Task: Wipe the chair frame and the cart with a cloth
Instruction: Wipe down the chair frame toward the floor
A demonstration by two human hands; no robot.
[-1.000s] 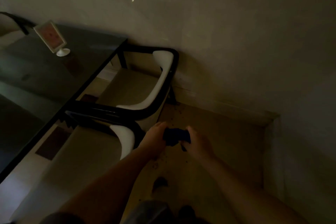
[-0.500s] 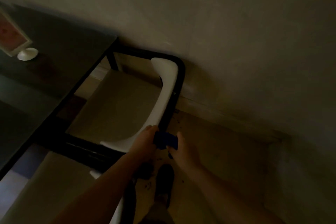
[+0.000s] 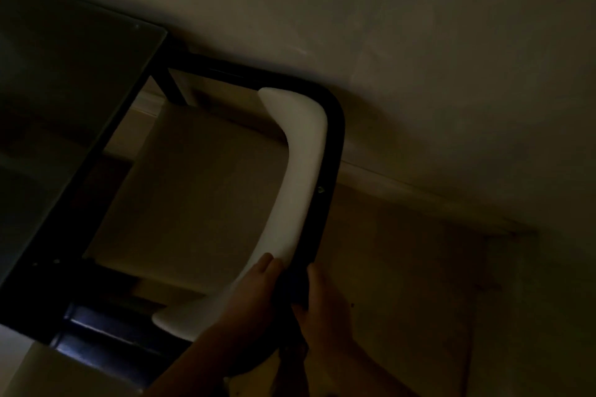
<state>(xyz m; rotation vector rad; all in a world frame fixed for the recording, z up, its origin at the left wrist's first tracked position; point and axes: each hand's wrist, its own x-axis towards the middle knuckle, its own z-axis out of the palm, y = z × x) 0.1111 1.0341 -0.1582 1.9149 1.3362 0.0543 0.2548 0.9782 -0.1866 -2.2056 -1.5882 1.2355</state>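
The room is dim. A chair with a curved black frame (image 3: 333,151) and a white backrest pad (image 3: 303,151) stands tucked under a dark table. A dark blue cloth (image 3: 298,288) sits against the lower part of the frame, pinched between my two hands. My left hand (image 3: 254,293) rests on the white pad's lower end with its fingers on the cloth. My right hand (image 3: 322,306) grips the cloth from the outer side of the frame. No cart is in view.
A dark glass-topped table (image 3: 64,113) with a black rim fills the left side. The beige chair seat (image 3: 200,196) lies below it. A plain wall (image 3: 419,58) runs close behind the chair, and bare floor (image 3: 403,284) lies to the right.
The view has closed in on the chair. Both hands carried the cloth up from above the floor onto the black frame beside the white pad.
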